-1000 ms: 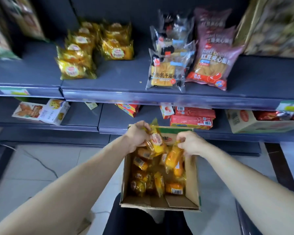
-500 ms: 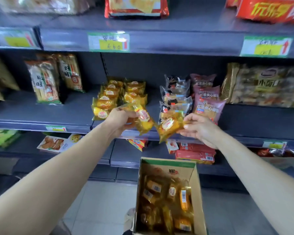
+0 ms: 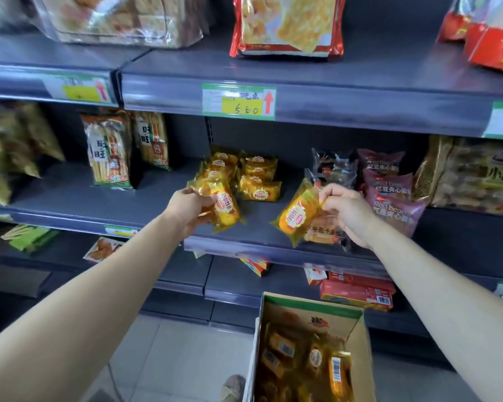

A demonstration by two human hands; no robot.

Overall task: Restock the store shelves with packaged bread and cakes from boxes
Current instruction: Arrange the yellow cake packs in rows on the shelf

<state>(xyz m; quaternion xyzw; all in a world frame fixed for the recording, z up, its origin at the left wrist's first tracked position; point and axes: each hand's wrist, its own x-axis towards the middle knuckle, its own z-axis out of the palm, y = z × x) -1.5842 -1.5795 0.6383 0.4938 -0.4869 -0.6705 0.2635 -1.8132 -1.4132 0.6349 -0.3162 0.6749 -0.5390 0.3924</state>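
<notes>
Both cakes are now up from the box (image 3: 296,313) and over the shelf (image 3: 145,198), my left grip (image 3: 190,211) curled round the left cake (image 3: 226,208) beside the stack (image 3: 259,177), my right grip (image 3: 346,213) pinching the right cake (image 3: 298,217) by its wrapper, so I judge placing comes next.

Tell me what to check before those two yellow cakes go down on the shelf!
1. Left hand grip on left pack: ok, fingers curled round it.
2. Right hand grip on right pack: ok, pinched at its edge.
3. Bare shelf between the two packs: ok.
4. Same goods as the yellow stacks behind: ok.
5. Packs lying flat: not ok, both tilted.
6. More packs in the box: ok.
</notes>
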